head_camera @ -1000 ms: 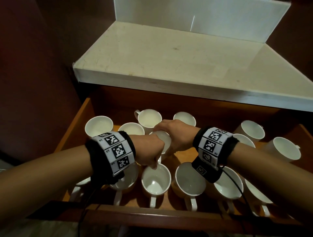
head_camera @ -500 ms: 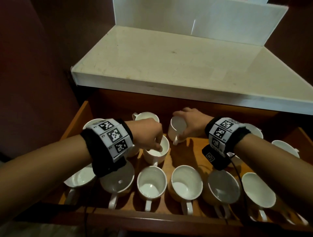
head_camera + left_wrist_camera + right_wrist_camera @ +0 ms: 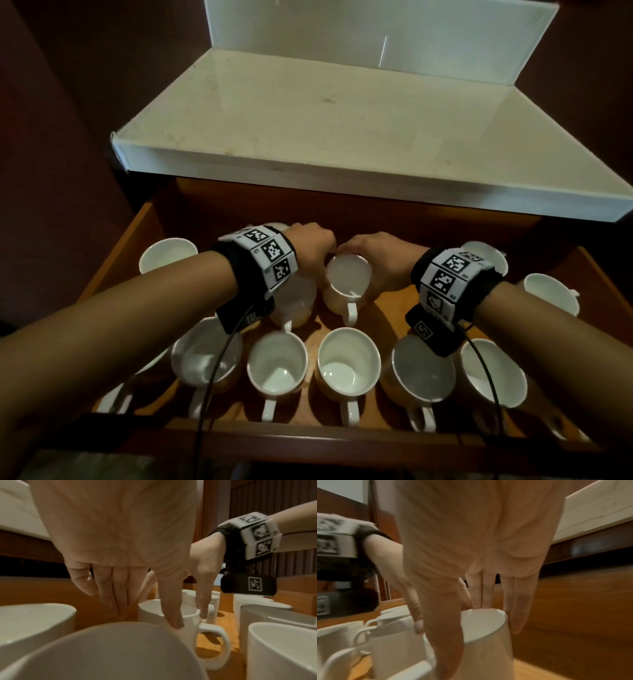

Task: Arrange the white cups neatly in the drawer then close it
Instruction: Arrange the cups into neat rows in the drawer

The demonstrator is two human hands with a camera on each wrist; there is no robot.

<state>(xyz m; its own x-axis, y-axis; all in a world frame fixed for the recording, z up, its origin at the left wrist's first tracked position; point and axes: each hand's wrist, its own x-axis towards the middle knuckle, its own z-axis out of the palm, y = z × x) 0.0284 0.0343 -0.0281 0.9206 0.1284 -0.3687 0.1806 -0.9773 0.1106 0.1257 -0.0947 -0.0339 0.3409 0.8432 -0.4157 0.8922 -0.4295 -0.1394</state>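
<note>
An open wooden drawer [image 3: 113,263] holds several white cups. A front row [image 3: 347,363] stands with handles towards me. Behind it, my right hand [image 3: 359,263] grips one white cup [image 3: 347,281] by the rim from above, handle pointing at me. In the right wrist view the thumb [image 3: 447,642] lies on its near side and the fingers [image 3: 517,615] on the far rim of this cup [image 3: 484,635]. My left hand [image 3: 322,260] hangs just left of it with straight fingers [image 3: 109,601]; its thumb touches the same cup [image 3: 188,623]. Another cup [image 3: 294,301] stands under my left wrist.
A pale stone countertop [image 3: 342,120] overhangs the drawer's back. More cups stand at the back left [image 3: 168,253] and at the right [image 3: 548,294]. Bare drawer floor [image 3: 387,311] shows right of the held cup. The drawer's front rail [image 3: 308,435] lies nearest me.
My right hand has brought its cup from the back down into the second row, upright. My left hand has let go of the neighbouring cup and moved beside the right hand.
</note>
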